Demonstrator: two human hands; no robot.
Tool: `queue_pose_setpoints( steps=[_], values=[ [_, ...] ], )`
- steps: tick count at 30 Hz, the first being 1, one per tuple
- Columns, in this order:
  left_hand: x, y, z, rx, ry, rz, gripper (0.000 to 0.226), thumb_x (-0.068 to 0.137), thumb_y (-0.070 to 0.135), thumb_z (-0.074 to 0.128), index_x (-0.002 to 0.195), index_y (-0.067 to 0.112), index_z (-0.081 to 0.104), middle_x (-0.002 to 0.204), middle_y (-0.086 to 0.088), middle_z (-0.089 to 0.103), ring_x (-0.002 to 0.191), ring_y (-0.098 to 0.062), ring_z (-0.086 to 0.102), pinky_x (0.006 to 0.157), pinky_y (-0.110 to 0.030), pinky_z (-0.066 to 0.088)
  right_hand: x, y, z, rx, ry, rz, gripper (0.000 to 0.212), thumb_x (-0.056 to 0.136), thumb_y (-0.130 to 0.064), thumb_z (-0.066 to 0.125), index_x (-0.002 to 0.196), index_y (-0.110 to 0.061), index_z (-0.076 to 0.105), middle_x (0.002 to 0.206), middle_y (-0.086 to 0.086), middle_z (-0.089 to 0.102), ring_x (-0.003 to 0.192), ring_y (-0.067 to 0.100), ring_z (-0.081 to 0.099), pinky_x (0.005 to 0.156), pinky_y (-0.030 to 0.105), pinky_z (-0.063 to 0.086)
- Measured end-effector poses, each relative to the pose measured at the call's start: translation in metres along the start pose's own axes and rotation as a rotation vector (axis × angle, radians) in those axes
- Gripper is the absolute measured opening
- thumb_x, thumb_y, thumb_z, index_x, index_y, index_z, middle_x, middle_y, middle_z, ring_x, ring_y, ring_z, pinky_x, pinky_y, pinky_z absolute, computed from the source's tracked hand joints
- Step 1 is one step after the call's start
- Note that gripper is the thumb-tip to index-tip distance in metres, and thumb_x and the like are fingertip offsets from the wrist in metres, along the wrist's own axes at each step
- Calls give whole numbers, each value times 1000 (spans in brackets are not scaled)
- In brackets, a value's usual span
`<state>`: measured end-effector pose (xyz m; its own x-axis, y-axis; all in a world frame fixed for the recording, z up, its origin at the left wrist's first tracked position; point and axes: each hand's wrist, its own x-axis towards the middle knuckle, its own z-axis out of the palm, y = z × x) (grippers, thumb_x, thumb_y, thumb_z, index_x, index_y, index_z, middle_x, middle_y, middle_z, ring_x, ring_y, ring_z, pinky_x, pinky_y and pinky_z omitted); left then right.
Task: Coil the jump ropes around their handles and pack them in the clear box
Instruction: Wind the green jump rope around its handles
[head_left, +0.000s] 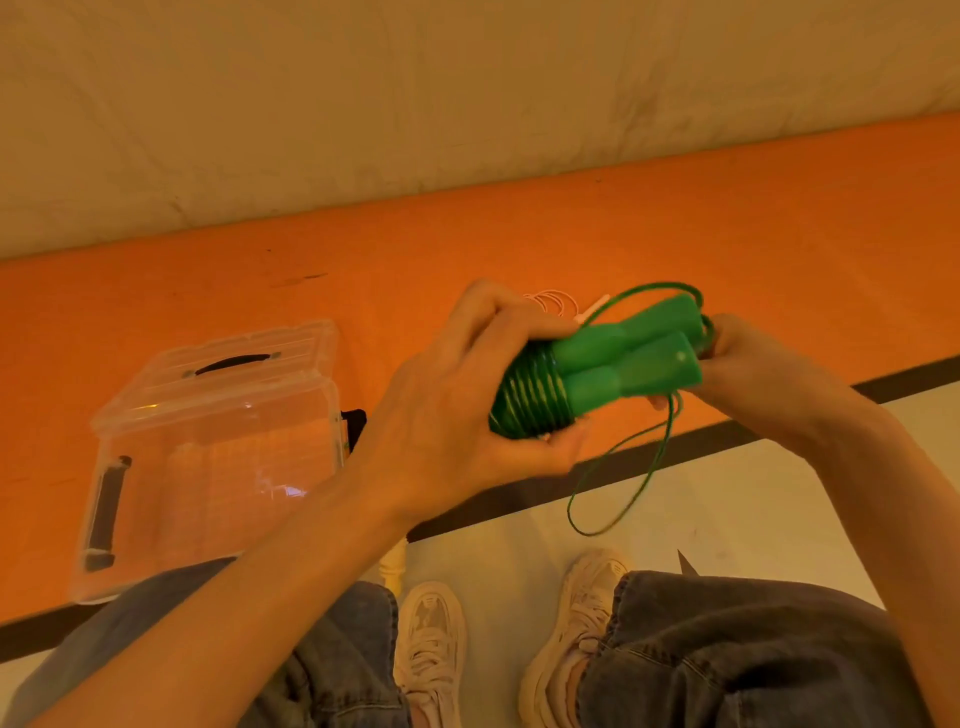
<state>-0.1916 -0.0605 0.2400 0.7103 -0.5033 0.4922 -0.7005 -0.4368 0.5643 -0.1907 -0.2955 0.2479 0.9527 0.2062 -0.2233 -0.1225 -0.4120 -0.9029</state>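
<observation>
Gripping the two green plastic jump-rope handles (618, 358) side by side in the left hand (457, 410), above the orange tabletop (675, 234). Pinching the thin green cord (631, 470) in the right hand (753, 364). Risking slipped coils if tension drops; dangling loop likely snagging. Standing left: clear plastic box (208, 447), lid open.

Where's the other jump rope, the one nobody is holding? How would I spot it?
Look at the orange table and find the two hands winding the green jump rope. Just behind the left hand, lying on the table, is the white jump rope, mostly hidden. It is thin and pale with small loops, unlike the thick green one, and nobody touches it.
</observation>
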Motion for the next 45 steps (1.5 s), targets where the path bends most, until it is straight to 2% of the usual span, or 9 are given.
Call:
queue_pose_setpoints(
  steps=[7,11,13,21,24,28,33,38,45],
  values=[
    [3,-7,4,121,40,-154,51,81,50,56,119,16,52,114,2,51,86,-7,52,56,-37,49,-2,-9,11,38,-138,3,13,73,-18,68,84,-18,77,69,0,72,62,15,63,71,21,54],
    [1,-9,8,266,3,-222,54,83,60,45,123,23,49,115,10,57,83,-6,55,58,-16,32,-5,-13,20,18,-171,-3,18,75,-16,67,90,-9,75,65,-2,71,59,14,62,70,21,55],
    [1,-8,9,302,-4,-229,55,84,60,44,123,22,50,114,8,57,80,-9,59,57,-23,35,-7,-16,24,26,-185,-12,17,75,-19,66,86,-10,75,59,-6,68,62,18,61,71,22,54],
    [4,-18,11,435,-67,-101,55,90,57,45,128,18,52,118,1,58,93,-21,59,83,-29,33,-9,-21,27,64,-158,-34,11,78,-14,65,84,-13,73,58,-5,67,55,13,57,68,21,52],
    [3,-16,11,497,-144,-138,54,92,57,37,129,20,47,116,1,54,78,-18,60,66,-29,29,-10,-20,27,57,-159,-21,11,83,-11,62,84,-13,72,55,-8,64,58,14,56,66,16,50],
    [-1,-17,11,408,-229,-165,58,89,61,28,131,23,42,118,3,48,67,-15,59,53,-35,48,-11,-21,28,38,-182,20,18,85,-17,59,92,-7,73,60,-7,64,55,9,53,71,23,49],
    [-1,-20,13,556,-141,-106,54,85,58,39,124,23,50,110,4,55,59,-9,56,53,-35,50,-12,-26,30,53,-181,36,20,90,-12,56,75,-15,68,49,-11,58,50,6,49,58,12,43],
    [-5,-16,17,607,-72,-97,55,76,53,58,123,24,54,107,4,56,65,-10,58,56,-34,47,-13,-26,35,55,-217,72,25,83,-23,63,91,0,70,56,-5,62,48,8,54,56,12,44],
    [-1,-20,15,643,-54,-76,56,79,48,55,125,15,53,107,-5,58,69,-19,60,52,-36,48,-15,-30,37,47,-188,80,19,82,-24,67,97,-15,72,52,-5,61,60,21,60,65,20,51]
  ],
)
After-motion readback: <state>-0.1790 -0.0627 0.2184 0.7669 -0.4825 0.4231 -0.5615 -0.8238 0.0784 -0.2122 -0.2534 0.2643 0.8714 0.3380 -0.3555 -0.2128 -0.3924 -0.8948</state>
